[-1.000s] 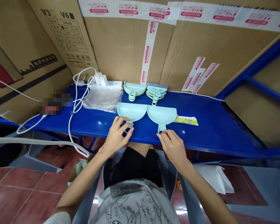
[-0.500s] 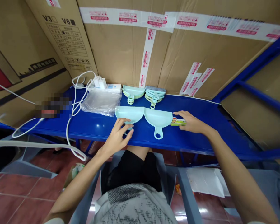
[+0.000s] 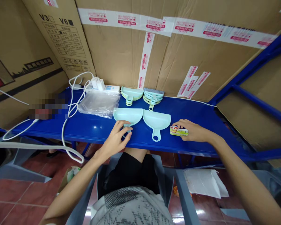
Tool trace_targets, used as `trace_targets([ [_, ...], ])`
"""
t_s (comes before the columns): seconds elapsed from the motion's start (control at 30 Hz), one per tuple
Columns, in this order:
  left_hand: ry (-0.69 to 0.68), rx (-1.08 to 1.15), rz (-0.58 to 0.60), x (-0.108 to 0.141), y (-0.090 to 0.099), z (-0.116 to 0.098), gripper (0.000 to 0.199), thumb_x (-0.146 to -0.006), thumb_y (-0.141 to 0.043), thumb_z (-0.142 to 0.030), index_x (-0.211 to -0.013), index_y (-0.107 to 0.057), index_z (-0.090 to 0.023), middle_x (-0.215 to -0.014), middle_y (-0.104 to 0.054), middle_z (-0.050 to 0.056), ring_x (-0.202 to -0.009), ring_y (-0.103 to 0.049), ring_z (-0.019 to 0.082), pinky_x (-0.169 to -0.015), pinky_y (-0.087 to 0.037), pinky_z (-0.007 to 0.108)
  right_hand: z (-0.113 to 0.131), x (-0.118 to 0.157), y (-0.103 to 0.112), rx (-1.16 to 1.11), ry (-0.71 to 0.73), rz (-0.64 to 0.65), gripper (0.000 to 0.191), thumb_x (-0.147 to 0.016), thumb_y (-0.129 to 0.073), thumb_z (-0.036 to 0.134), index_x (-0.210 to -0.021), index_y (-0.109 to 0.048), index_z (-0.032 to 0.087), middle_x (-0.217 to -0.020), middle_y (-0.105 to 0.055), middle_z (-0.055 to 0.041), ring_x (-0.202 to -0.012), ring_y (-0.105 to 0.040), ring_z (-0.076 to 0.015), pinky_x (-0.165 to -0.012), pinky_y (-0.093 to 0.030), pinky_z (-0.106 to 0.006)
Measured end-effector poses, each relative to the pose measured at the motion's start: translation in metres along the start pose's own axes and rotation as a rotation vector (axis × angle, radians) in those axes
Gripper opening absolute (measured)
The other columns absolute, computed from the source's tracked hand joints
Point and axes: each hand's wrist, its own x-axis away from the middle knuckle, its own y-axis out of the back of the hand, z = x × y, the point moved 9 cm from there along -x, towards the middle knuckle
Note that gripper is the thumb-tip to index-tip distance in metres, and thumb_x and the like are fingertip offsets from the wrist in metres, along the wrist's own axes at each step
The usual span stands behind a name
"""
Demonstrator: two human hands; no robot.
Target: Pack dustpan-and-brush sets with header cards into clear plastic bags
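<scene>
Two pale mint-green mini dustpans lie side by side on the blue table, their straight edges toward the back. My left hand (image 3: 118, 136) hovers over or rests on the handle of the left dustpan (image 3: 128, 115); its fingers are apart and curved, partly hiding that handle. The right dustpan (image 3: 156, 120) has its looped handle toward me. To the right of it, my right hand (image 3: 193, 130) is closed on a small box (image 3: 178, 131) with colourful yellow-green and red print, held between thumb and fingers just apart from the dustpan.
Behind stand a stack of dustpans (image 3: 131, 92) and a stack of small brushes (image 3: 153, 96). Clear plastic bags (image 3: 97, 103), a power strip (image 3: 111, 89) and white cables (image 3: 70, 115) occupy the left. Cardboard walls (image 3: 121, 50) enclose the table (image 3: 196, 111); a blue frame bar (image 3: 259, 101) is at right.
My right hand has drawn the small box toward me, away from the right dustpan's edge, and the box's printed side shows more. My left hand stays near the left handle.
</scene>
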Motion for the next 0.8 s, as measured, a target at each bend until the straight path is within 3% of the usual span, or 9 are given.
trace_targets([
  [0.17,0.011,-0.011,0.006,0.000,0.006,0.001,0.020,-0.111,-0.056,-0.023,-0.123,-0.071,-0.021,-0.132,-0.065,0.014,-0.130,-0.060,0.031,-0.110,-0.056,0.053,0.000,-0.002,0.004,0.011,0.012,-0.037,0.064,-0.071,-0.076,0.021,-0.135,-0.070,0.029,-0.118,-0.069,-0.0078,-0.111,-0.066,-0.0337,-0.096,-0.055,-0.045],
  [0.43,-0.003,-0.027,0.040,-0.002,0.007,0.003,0.019,-0.111,-0.056,-0.024,-0.122,-0.072,-0.021,-0.132,-0.065,0.014,-0.131,-0.061,0.031,-0.110,-0.055,0.049,-0.003,-0.010,0.002,0.001,-0.034,-0.020,0.077,-0.066,-0.074,0.016,-0.142,-0.066,0.024,-0.125,-0.069,-0.0102,-0.119,-0.065,-0.0352,-0.100,-0.055,-0.047],
  [0.57,0.009,-0.033,0.037,-0.003,0.007,0.007,0.020,-0.112,-0.056,-0.024,-0.123,-0.072,-0.019,-0.132,-0.065,0.014,-0.132,-0.060,0.030,-0.110,-0.055,0.049,-0.004,-0.004,0.011,0.012,-0.020,-0.063,0.079,-0.065,-0.076,0.018,-0.143,-0.065,0.021,-0.130,-0.071,-0.0121,-0.123,-0.065,-0.0378,-0.106,-0.055,-0.053],
  [0.63,0.011,-0.033,0.046,-0.004,0.005,0.009,0.021,-0.112,-0.056,-0.024,-0.124,-0.071,-0.019,-0.133,-0.065,0.015,-0.132,-0.060,0.030,-0.111,-0.054,0.050,0.017,0.002,0.025,0.019,0.041,-0.200,0.066,-0.074,-0.078,0.024,-0.140,-0.066,0.021,-0.134,-0.071,-0.0138,-0.126,-0.064,-0.0382,-0.110,-0.053,-0.057],
  [0.73,0.011,-0.044,0.067,-0.005,0.003,0.009,0.022,-0.112,-0.056,-0.025,-0.127,-0.071,-0.019,-0.133,-0.065,0.015,-0.132,-0.060,0.031,-0.111,-0.054,0.052,0.073,0.009,0.041,0.034,0.191,-0.449,0.038,-0.098,-0.070,0.039,-0.132,-0.069,0.023,-0.138,-0.070,-0.0156,-0.130,-0.064,-0.0362,-0.112,-0.053,-0.058],
  [0.8,0.013,-0.060,0.072,-0.006,0.002,0.009,0.023,-0.112,-0.056,-0.027,-0.127,-0.071,-0.019,-0.133,-0.065,0.016,-0.132,-0.060,0.032,-0.111,-0.054,0.053,0.110,0.002,0.030,0.061,0.287,-0.435,0.048,-0.100,-0.072,0.050,-0.140,-0.068,0.024,-0.148,-0.067,-0.0171,-0.143,-0.058,-0.0387,-0.118,-0.049,-0.061],
])
